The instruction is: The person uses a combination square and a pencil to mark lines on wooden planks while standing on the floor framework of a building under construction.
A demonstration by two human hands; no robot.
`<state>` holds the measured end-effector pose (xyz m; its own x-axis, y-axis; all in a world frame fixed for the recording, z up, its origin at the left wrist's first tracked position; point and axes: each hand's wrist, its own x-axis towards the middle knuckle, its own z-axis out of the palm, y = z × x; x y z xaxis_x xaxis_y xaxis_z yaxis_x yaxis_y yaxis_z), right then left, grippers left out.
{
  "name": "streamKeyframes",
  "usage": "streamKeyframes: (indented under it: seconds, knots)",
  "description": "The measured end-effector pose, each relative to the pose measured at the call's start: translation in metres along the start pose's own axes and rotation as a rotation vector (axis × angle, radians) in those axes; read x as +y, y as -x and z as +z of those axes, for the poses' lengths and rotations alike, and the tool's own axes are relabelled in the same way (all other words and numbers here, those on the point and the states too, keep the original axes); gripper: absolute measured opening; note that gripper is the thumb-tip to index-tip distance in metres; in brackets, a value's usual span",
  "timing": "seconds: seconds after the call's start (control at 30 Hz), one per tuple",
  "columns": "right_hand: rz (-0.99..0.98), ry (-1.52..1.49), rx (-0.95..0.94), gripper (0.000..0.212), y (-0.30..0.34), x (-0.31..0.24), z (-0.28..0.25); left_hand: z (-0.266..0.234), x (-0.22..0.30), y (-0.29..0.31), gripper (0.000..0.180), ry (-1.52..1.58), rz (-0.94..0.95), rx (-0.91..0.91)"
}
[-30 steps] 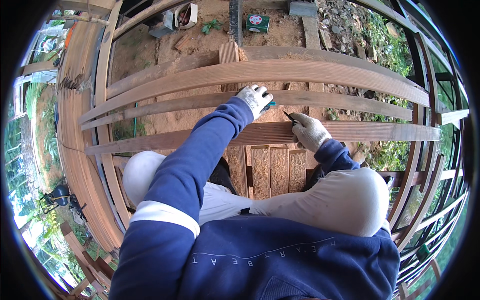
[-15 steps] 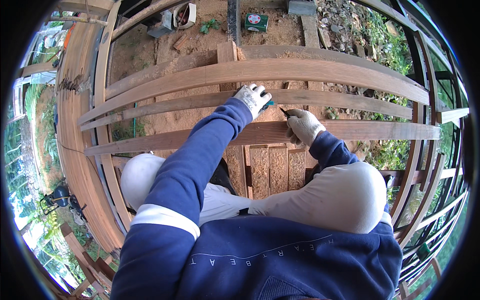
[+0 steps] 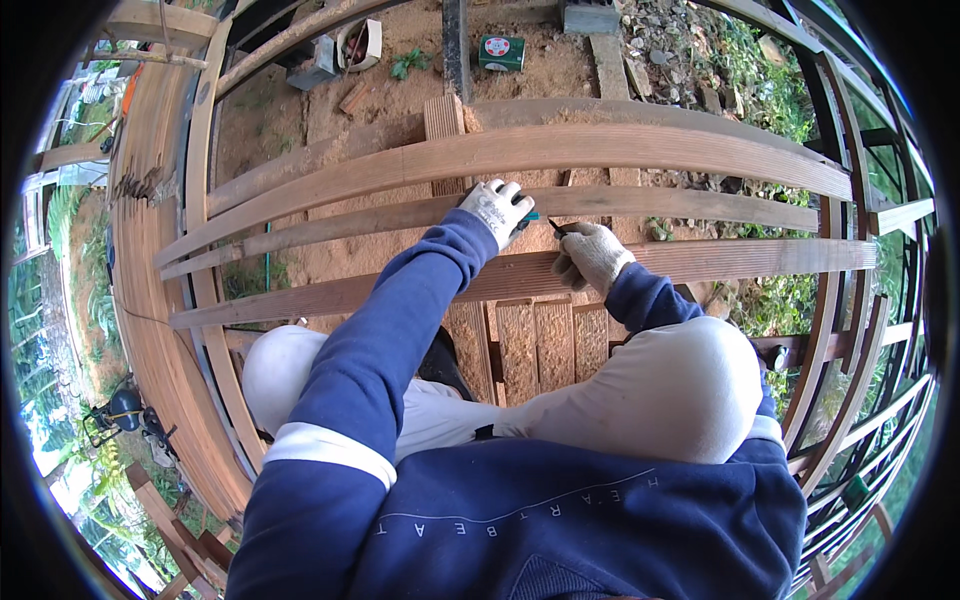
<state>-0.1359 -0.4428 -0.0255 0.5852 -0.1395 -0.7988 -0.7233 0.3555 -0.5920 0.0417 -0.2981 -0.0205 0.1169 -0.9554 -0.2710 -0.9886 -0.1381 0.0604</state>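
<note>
My left hand (image 3: 497,212), in a pale work glove, bends over the narrow middle plank (image 3: 670,205). Its fingers are closed round a small teal and dark tool (image 3: 531,217), mostly hidden by the glove. Just right of it is my gloved right hand (image 3: 596,256), above the near grooved board (image 3: 720,260). A thin dark pointed tool (image 3: 557,229), its kind unclear, is pinched in those fingers, with the tip pointing toward the teal tool. Whether that tip touches the plank I cannot tell. Beyond both hands runs another long grooved board (image 3: 620,147).
Short planks (image 3: 535,340) lie between my knees. A lengthwise stack of timber (image 3: 150,290) is at the left. Sawdust covers the ground below, where a green box (image 3: 501,53) sits near grey blocks (image 3: 590,15). Stones and plants are at the far right.
The view has shifted slightly. My right hand has come a little left, bringing the dark tool's tip nearer the teal tool. My left hand keeps its hold and has shifted slightly.
</note>
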Motion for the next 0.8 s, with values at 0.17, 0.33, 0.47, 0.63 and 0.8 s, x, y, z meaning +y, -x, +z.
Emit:
streamKeyframes:
  seconds: [0.17, 0.33, 0.47, 0.63, 0.8]
  knots:
    - [-0.003, -0.150, -0.015, 0.020, 0.006, -0.003, 0.003, 0.000, 0.000, 0.000, 0.041, 0.000, 0.001, 0.005]
    - [-0.067, -0.211, -0.044, 0.023, 0.016, -0.002, 0.003, 0.001, -0.001, 0.001, 0.042, -0.001, -0.011, -0.014]
    - [-0.114, -0.276, -0.063, 0.031, 0.026, 0.000, 0.000, -0.001, 0.000, -0.001, 0.046, -0.007, -0.019, -0.065]
    - [-0.131, -0.321, -0.091, 0.039, 0.039, -0.002, -0.001, -0.003, 0.003, -0.001, 0.042, -0.013, -0.037, -0.061]
    - [-0.160, -0.325, -0.094, 0.045, 0.050, -0.006, -0.001, -0.002, 0.002, -0.002, 0.042, -0.001, -0.038, -0.054]
